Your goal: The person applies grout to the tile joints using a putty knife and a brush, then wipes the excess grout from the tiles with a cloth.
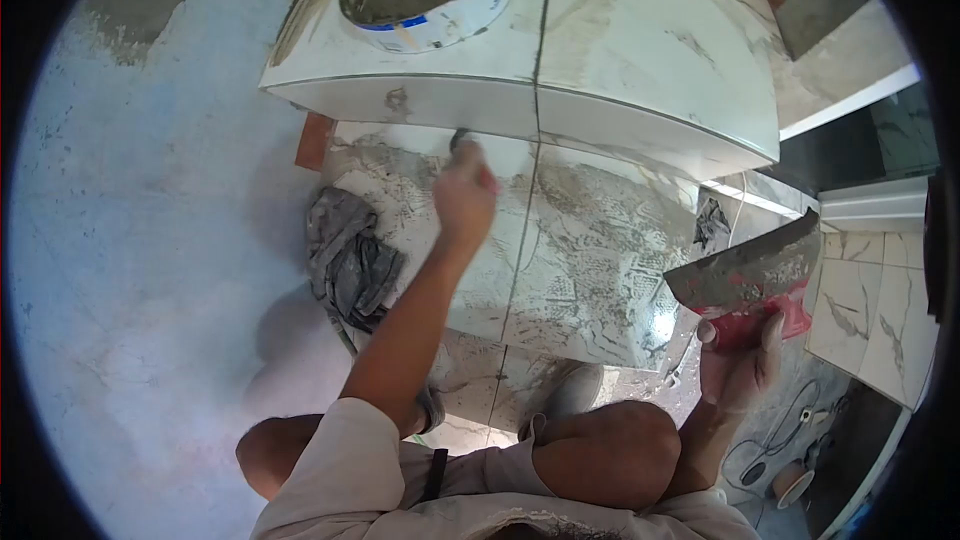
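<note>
My left hand (465,190) reaches to the back of a marble-look tiled step (475,260), close to the foot of the riser (450,105). Its fingers are closed round a small tool with a dark tip (460,138) and a bit of red at the handle; motion blurs the rest. Out at the right, my right hand (740,370) grips a wide putty knife (755,280) by its red handle, blade tilted up and coated in grey paste. Grey smears cover much of the step, and a dark joint line runs down its middle.
A white bucket (440,32) of grey paste stands on the upper step (640,30). A crumpled dark cloth or bag (350,250) lies at the step's left end, by the pale blue wall (150,270). Cables (790,430) lie on the floor at lower right.
</note>
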Demonstrator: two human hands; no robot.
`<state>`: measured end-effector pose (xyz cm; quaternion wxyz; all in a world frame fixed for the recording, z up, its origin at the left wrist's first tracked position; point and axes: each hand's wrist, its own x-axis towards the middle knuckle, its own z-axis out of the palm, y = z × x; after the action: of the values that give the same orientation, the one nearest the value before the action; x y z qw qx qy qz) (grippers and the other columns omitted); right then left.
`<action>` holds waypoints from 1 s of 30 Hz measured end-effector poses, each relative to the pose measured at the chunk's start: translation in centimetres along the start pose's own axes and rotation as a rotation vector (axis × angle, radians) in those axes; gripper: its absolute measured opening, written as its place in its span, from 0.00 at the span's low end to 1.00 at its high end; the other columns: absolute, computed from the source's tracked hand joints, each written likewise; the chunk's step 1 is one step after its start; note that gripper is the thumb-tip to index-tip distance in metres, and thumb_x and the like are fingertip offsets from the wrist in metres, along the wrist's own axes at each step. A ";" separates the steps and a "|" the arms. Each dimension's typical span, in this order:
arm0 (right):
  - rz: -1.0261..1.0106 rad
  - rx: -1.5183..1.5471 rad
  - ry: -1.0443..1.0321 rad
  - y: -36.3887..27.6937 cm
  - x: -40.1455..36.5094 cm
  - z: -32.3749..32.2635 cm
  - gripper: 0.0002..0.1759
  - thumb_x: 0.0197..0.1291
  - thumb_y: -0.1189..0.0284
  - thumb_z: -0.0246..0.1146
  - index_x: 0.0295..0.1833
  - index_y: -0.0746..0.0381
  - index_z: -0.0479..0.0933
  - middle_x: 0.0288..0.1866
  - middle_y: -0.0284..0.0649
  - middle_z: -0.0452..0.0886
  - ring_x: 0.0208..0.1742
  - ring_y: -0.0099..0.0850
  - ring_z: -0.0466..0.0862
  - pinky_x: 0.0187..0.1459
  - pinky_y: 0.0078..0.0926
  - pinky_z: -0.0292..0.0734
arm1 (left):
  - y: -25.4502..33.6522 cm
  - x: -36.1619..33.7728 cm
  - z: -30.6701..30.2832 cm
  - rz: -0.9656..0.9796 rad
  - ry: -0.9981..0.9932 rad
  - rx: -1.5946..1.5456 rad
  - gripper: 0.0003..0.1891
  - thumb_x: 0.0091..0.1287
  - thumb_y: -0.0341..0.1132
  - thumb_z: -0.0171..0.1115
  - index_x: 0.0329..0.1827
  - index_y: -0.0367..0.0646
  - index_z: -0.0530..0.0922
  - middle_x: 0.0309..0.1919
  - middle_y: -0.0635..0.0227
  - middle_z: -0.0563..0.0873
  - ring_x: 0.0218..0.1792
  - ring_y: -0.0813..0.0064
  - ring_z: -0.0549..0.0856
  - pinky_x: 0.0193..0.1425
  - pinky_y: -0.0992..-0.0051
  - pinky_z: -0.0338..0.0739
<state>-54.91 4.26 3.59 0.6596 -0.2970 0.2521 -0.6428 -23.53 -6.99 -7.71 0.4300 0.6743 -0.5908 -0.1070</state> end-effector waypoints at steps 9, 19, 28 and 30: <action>-0.149 -0.011 0.082 -1.9 -1.8 0.1 0.22 0.76 0.59 0.48 0.70 0.56 0.67 0.67 0.40 0.74 0.58 0.35 0.79 0.41 0.33 0.77 | 7.2 -3.6 5.5 0.266 -0.266 -0.397 0.06 0.66 0.30 0.57 0.32 0.38 0.74 0.29 0.54 0.78 0.30 0.58 0.83 0.36 0.65 0.78; -0.223 -0.029 0.017 -3.7 -4.0 -0.6 0.24 0.77 0.60 0.45 0.73 0.57 0.61 0.71 0.41 0.69 0.62 0.36 0.76 0.42 0.35 0.78 | 9.0 -2.1 1.4 0.103 -0.670 -0.203 0.07 0.63 0.26 0.59 0.27 0.38 0.72 0.22 0.60 0.80 0.26 0.61 0.81 0.31 0.68 0.75; -0.231 -0.014 -0.017 -4.2 -5.2 -1.7 0.24 0.78 0.61 0.45 0.74 0.56 0.60 0.73 0.42 0.67 0.66 0.37 0.73 0.44 0.38 0.79 | 2.7 0.9 0.4 0.070 -0.584 0.227 0.13 0.67 0.36 0.58 0.29 0.35 0.77 0.23 0.50 0.82 0.26 0.54 0.84 0.35 0.62 0.78; -0.204 0.002 -0.016 -4.1 -5.1 -2.4 0.24 0.77 0.61 0.45 0.74 0.56 0.60 0.73 0.42 0.67 0.66 0.37 0.73 0.44 0.38 0.79 | 2.9 -2.7 -2.6 -0.039 -1.058 0.342 0.11 0.65 0.35 0.59 0.28 0.36 0.76 0.22 0.53 0.81 0.24 0.57 0.83 0.35 0.63 0.78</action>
<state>-59.70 9.20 4.64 0.5931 -0.3256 0.2145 -0.7045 -24.64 -3.17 -5.06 -0.0429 0.5993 -0.7226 -0.3417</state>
